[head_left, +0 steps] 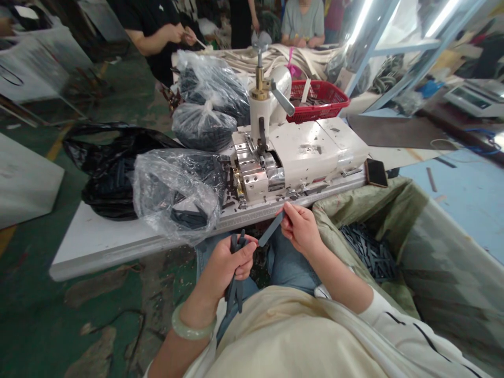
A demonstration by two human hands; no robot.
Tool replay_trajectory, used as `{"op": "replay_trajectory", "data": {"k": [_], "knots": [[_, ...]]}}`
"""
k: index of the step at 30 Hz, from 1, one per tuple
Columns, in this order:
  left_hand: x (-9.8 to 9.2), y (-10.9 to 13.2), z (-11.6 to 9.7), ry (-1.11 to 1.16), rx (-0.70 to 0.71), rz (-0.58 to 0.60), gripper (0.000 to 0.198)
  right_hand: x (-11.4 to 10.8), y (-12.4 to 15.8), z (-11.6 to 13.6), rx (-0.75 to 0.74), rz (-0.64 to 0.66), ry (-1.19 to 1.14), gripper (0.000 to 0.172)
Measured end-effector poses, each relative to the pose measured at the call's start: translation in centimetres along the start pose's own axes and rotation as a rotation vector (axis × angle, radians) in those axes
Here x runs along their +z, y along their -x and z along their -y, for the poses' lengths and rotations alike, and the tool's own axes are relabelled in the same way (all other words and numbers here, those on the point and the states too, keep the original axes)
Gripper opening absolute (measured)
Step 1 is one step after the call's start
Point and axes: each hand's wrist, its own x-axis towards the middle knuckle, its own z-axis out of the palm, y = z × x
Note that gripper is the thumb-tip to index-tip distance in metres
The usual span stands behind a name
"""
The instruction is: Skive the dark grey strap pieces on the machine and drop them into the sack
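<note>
Dark grey strips (234, 293) are bunched in the person's left hand (228, 264), which is clenched around them, with their ends hanging below the fist over the lap. The right hand (300, 229) grasps a single strip (271, 229) between thumb and fingers, holding it up just beside the left hand.

Straight ahead, a cream-coloured machine (299, 152) stands on a white table (98, 252). To its left are a clear plastic bag (177, 191) filled with dark strips, two more clear bags (205, 123) farther away, and a black bag (118, 173) at the left end. A phone (376, 173) lies at the machine's right end, and a red basket (317, 100) sits behind it. On the near right, a large sack (366, 210) lined with green cloth holds a heap of loose strips (368, 252).
</note>
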Motion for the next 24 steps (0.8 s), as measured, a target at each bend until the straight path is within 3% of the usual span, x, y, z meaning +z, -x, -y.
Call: {"op": "replay_trajectory", "data": {"k": [5,11,17,24], "knots": [[0.6,-0.1,0.0,-0.037,0.019,-0.01,0.026,-0.1,0.5,-0.2,0.038,0.066,-0.04,0.031],[0.4,-0.5,0.3,0.051,-0.096,0.051,0.029,-0.5,1.4,-0.6,0.164,0.432,-0.116,0.03],[0.1,-0.7,0.5,0.032,-0.161,0.096,0.028,0.2,0.8,-1.1,0.134,0.239,0.04,0.034],[0.2,-0.7,0.4,-0.024,-0.098,0.012,0.033,0.2,0.5,-0.9,0.147,0.195,0.096,0.034]]}}
